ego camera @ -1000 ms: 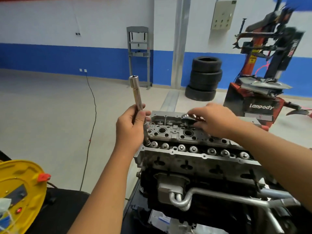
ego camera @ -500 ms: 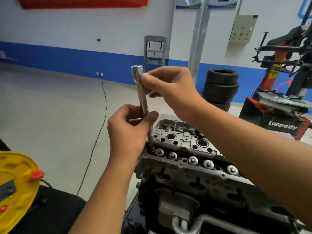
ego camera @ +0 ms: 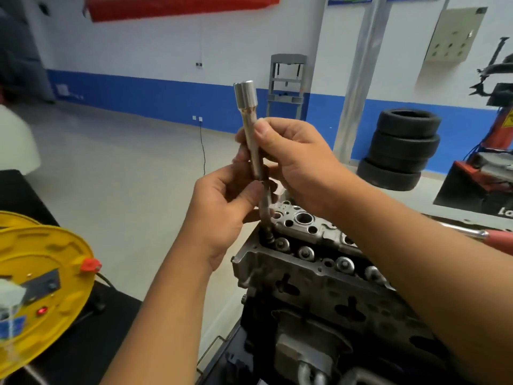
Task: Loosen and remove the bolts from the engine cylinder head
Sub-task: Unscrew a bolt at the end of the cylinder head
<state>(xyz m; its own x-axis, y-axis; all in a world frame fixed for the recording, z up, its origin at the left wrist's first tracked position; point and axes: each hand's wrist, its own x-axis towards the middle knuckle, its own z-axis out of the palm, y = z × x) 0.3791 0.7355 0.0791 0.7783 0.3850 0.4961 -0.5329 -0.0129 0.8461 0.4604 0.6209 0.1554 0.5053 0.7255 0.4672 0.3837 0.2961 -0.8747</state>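
A long silver socket extension (ego camera: 251, 126) stands nearly upright, its dark lower end (ego camera: 266, 215) reaching down into the near-left corner of the grey engine cylinder head (ego camera: 313, 276). My left hand (ego camera: 222, 215) pinches the rod low down, between thumb and fingers. My right hand (ego camera: 294, 159) grips the rod just above, thumb pressed against the shaft. Several round bolt heads (ego camera: 306, 252) line the head's trough to the right of the rod.
A yellow cable reel (ego camera: 47, 290) sits at lower left on a black surface. A red-handled tool (ego camera: 488, 237) lies behind my right forearm. Stacked tyres (ego camera: 402, 148) and a tyre machine (ego camera: 488, 173) stand at the back right. Open floor stretches to the left.
My right hand left the cylinder head, rose to the top of the extension, then slid down to grip its shaft just above my left hand. The view shifted right and closer.
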